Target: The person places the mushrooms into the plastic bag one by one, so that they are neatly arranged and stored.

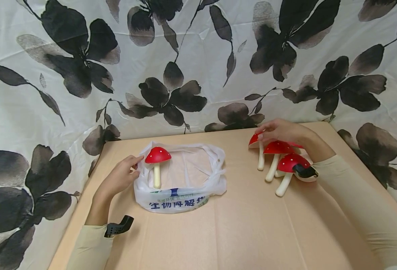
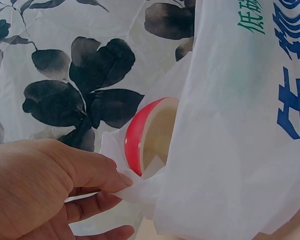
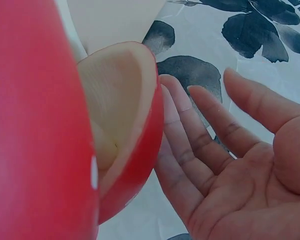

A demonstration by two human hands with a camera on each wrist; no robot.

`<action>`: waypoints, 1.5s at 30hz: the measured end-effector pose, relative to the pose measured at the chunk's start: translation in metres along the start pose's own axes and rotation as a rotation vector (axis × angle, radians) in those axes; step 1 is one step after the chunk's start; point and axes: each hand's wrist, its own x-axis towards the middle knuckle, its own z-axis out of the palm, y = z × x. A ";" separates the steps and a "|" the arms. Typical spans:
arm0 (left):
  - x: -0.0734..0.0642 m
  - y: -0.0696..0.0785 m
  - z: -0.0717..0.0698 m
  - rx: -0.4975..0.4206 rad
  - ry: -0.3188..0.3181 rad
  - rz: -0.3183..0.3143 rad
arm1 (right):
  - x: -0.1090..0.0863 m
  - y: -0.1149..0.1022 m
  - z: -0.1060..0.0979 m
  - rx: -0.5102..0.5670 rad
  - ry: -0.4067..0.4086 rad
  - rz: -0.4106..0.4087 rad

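A white plastic bag (image 1: pixel 185 200) with blue and green printed characters lies mouth up on the table, with one red-capped toy mushroom (image 1: pixel 157 155) inside at its left. My left hand (image 1: pixel 124 174) pinches the left rim of the bag between thumb and index finger, beside that mushroom's cap (image 2: pixel 134 137). At the right, my right hand (image 1: pixel 280 131) is over a group of several similar toy mushrooms (image 1: pixel 289 163). Seen from the right wrist, its fingers are spread, and the fingertips lie against or close behind one cap (image 3: pixel 147 145); contact is hard to tell.
The light wooden-looking table (image 1: pixel 238 232) carries the bag at left and the mushroom group at right. Behind it hangs a white cloth (image 1: pixel 218 67) with dark flowers, meeting the back edge. Black wrist straps (image 1: pixel 119 226) sit on both sleeves.
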 end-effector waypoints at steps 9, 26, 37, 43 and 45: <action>-0.001 0.002 -0.001 -0.012 -0.008 -0.023 | 0.002 -0.002 -0.001 -0.034 0.076 0.029; 0.002 0.001 -0.001 0.001 -0.012 0.002 | 0.005 -0.002 -0.004 -0.026 0.073 0.161; 0.001 0.004 -0.002 -0.003 -0.023 -0.015 | 0.002 -0.009 0.018 -0.003 0.012 0.062; 0.001 0.003 -0.002 -0.010 -0.024 -0.014 | -0.001 -0.016 0.046 -0.170 0.023 -0.073; 0.001 0.003 -0.002 -0.007 -0.019 -0.004 | -0.003 -0.019 0.053 -0.197 0.026 -0.089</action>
